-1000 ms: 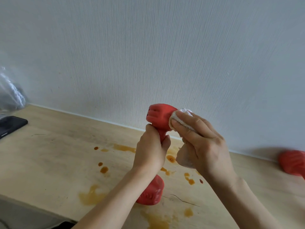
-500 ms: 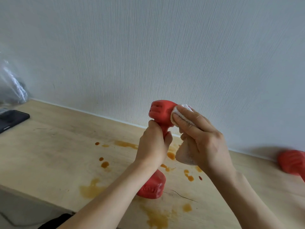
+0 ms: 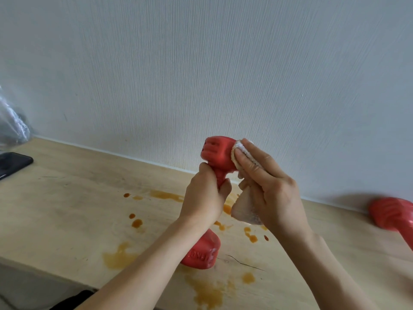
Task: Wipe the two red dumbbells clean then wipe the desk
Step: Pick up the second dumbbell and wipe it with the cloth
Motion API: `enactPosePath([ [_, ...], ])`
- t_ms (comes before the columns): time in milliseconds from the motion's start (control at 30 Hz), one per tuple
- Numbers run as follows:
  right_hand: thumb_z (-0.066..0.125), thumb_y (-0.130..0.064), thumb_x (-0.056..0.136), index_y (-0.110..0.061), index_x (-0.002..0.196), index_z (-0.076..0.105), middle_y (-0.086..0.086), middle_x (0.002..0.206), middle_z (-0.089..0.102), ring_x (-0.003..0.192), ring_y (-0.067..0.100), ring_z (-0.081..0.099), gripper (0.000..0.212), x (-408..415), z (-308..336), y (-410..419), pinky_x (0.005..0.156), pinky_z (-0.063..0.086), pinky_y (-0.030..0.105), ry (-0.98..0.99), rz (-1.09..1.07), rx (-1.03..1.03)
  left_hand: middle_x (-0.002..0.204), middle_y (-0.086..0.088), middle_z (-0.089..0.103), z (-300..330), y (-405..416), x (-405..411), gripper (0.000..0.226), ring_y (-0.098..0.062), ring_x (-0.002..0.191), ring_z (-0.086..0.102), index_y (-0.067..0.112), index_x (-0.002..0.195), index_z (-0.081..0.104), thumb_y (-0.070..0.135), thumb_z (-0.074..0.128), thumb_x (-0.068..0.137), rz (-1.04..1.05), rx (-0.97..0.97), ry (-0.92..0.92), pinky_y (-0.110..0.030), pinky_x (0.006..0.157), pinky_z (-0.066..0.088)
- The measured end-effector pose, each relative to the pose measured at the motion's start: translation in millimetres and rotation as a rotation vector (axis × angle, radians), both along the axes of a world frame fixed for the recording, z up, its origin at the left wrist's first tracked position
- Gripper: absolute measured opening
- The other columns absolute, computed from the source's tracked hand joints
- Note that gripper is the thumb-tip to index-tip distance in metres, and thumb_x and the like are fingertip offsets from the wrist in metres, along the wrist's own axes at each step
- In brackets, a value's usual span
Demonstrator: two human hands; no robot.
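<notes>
Fingers of the left hand [image 3: 204, 195] wrap the handle of a red dumbbell [image 3: 218, 156], held upright above the stained wooden surface [image 3: 73, 204]. Right hand [image 3: 271, 191] presses a white cloth [image 3: 244, 211] against its upper head, fingers curled on the cloth. Second dumbbell [image 3: 391, 215] lies at far right on the surface.

At the centre of the frame the left hand [image 3: 204, 195] grips the handle of a red dumbbell [image 3: 218, 156] standing tilted on the wooden counter [image 3: 67, 211]. The right hand [image 3: 271, 191] presses a white cloth [image 3: 242, 151] against its upper head. Orange stains [image 3: 164, 194] spot the counter. A second dumbbell [image 3: 391, 217] lies at right; a phone [image 3: 12, 163] lies at left.
</notes>
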State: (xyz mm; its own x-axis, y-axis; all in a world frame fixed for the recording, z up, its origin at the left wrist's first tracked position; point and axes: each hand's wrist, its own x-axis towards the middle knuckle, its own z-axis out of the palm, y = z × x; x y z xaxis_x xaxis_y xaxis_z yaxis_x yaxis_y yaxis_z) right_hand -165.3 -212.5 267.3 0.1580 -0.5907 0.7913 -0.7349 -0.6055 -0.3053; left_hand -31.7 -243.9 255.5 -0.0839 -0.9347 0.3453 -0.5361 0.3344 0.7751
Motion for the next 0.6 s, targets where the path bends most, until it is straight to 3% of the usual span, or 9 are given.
enactPosePath([
  [167,0.054,0.001,0.087,-0.018,0.132,0.053,0.001,0.142,0.049,0.117,-0.004,0.05,0.048,7,-8,3,0.089,0.054,0.033,-0.091,-0.084,0.002,0.067,0.009,0.045,-1,0,1,0.021,-0.017,0.062,0.049,0.013,0.091,0.039,0.025,0.055,0.091,0.014,-0.011,0.009,-0.019,0.046,0.027],
  [267,0.055,-0.005,0.091,-0.015,0.131,0.057,-0.002,0.134,0.055,0.09,0.011,0.065,0.041,9,-12,2,0.074,0.058,0.04,-0.162,-0.123,0.028,0.067,0.007,0.049,-1,1,3,0.019,-0.012,0.057,0.05,0.012,0.091,0.042,0.025,0.056,0.09,0.029,-0.015,0.022,-0.017,0.044,0.029],
  [333,0.052,-0.012,0.093,-0.013,0.129,0.058,-0.001,0.126,0.06,0.074,0.017,0.066,0.036,13,-10,1,0.067,0.057,0.041,-0.202,-0.13,0.043,0.069,0.003,0.054,-1,1,5,0.019,-0.017,0.06,0.055,0.01,0.094,0.044,0.024,0.056,0.09,0.028,-0.005,0.045,-0.018,0.046,0.032],
  [500,0.046,-0.02,0.091,-0.01,0.114,0.066,0.007,0.109,0.064,0.082,0.025,0.067,0.032,29,7,8,0.064,0.056,0.038,-0.05,-0.248,-0.059,0.065,0.01,0.049,0,-1,7,0.017,-0.001,0.056,0.046,0.012,0.094,0.043,0.022,0.056,0.089,0.027,-0.007,0.048,-0.011,0.049,0.038],
  [600,0.043,-0.022,0.089,-0.012,0.104,0.067,0.006,0.099,0.063,0.073,0.026,0.065,0.03,28,13,11,0.057,0.052,0.033,-0.03,-0.328,-0.064,0.065,0.011,0.047,-1,0,3,0.019,-0.004,0.056,0.044,0.012,0.092,0.041,0.024,0.055,0.089,0.014,-0.028,0.015,-0.014,0.045,0.034],
])
